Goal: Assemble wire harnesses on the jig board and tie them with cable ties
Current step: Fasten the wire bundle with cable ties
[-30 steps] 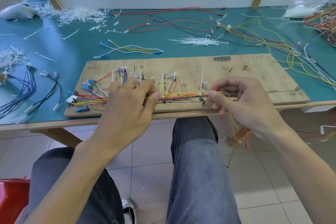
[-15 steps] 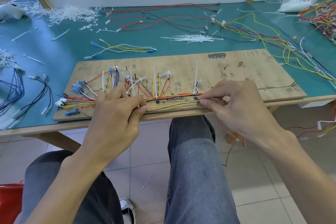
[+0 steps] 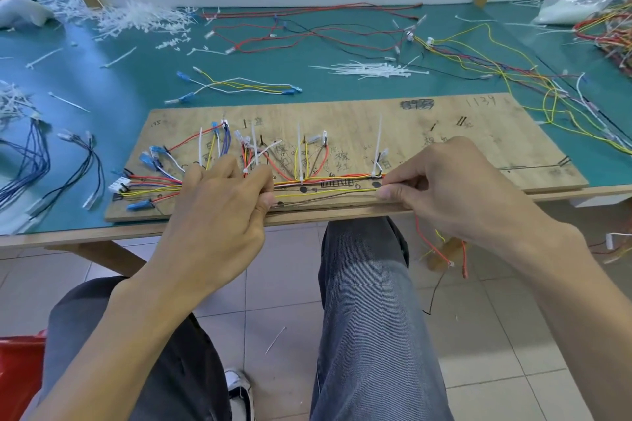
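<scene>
Nearest the person, loose red and yellow wire ends (image 3: 441,249) hang below the right hand over the floor, off the tabletop's front edge. Above them, both hands are closed in pinches on the same strands: the left hand (image 3: 222,202) grips near the middle of the jig board (image 3: 478,133), and the right hand (image 3: 451,188) pinches a yellow wire (image 3: 325,194) and a darker one beside it between thumb and forefinger. Compared with a second ago, these two strands have been drawn out of the main bundle (image 3: 328,178) and now run taut and separate, just in front of it, along the board's near edge; the hands have dropped slightly toward that edge. This probably means the person is straightening or re-routing those wires before binding them, so that stretch is not yet ready for tying. The bundle lies between the hands, touching the board, with four white cable ties (image 3: 379,143) standing upright from it, their tails untrimmed. Further back on the green tabletop (image 3: 136,79) lie a small spare harness (image 3: 239,85), a loose sheaf of unused ties (image 3: 372,69), and tangled wires (image 3: 307,31) beyond.
</scene>
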Action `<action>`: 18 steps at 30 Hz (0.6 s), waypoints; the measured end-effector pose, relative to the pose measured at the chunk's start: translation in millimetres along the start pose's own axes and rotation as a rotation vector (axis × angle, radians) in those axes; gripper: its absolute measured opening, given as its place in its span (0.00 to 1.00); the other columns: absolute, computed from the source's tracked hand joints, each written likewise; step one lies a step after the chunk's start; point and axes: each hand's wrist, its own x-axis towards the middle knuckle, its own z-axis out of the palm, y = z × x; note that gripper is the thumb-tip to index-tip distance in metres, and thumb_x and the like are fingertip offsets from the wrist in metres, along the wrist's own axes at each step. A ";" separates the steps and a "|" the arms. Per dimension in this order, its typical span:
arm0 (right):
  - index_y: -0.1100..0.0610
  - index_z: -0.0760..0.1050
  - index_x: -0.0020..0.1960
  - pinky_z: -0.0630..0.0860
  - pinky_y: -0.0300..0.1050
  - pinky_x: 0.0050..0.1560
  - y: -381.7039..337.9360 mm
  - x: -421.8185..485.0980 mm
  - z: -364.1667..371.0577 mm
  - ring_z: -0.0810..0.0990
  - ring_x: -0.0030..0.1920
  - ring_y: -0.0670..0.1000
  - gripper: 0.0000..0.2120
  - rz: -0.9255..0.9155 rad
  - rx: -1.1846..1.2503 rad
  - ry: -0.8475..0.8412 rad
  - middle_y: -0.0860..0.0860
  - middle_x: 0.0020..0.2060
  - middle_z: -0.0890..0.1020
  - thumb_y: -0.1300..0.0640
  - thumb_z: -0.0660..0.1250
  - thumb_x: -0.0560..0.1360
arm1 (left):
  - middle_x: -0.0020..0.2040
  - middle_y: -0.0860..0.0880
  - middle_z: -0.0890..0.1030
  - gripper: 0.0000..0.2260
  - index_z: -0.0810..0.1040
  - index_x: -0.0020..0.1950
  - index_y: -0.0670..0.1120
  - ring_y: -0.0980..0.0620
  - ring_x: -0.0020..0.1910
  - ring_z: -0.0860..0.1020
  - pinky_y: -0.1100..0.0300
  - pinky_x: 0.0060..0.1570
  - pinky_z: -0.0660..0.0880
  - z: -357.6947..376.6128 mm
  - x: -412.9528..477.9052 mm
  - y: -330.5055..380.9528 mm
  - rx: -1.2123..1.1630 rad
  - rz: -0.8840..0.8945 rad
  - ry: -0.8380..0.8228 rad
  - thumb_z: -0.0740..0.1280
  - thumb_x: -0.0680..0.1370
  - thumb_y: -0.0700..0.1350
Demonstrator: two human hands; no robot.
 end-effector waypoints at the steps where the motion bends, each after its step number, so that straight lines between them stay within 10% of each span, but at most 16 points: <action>1: 0.47 0.89 0.48 0.71 0.31 0.38 -0.1 -0.3 0.9 0.78 0.34 0.39 0.05 -0.014 -0.010 0.005 0.31 0.30 0.81 0.47 0.76 0.77 | 0.39 0.53 0.68 0.06 0.72 0.47 0.51 0.48 0.45 0.68 0.46 0.49 0.65 -1.1 -0.4 -0.8 0.012 0.006 -0.009 0.58 0.81 0.49; 5: 0.49 0.86 0.51 0.76 0.47 0.43 3.4 -6.2 10.7 0.79 0.37 0.49 0.06 -0.022 0.018 0.017 0.47 0.35 0.85 0.50 0.72 0.80 | 0.38 0.55 0.67 0.05 0.72 0.46 0.52 0.49 0.44 0.65 0.48 0.48 0.63 -2.6 -3.4 -2.9 -0.015 0.012 -0.022 0.59 0.81 0.48; 18: 0.44 0.86 0.40 0.73 0.33 0.27 -1.9 -16.0 19.0 0.77 0.24 0.43 0.08 0.269 0.396 0.165 0.44 0.29 0.83 0.53 0.76 0.78 | 0.39 0.54 0.67 0.06 0.71 0.47 0.52 0.49 0.45 0.66 0.46 0.47 0.67 4.8 -1.1 -1.9 0.002 0.014 0.002 0.57 0.82 0.50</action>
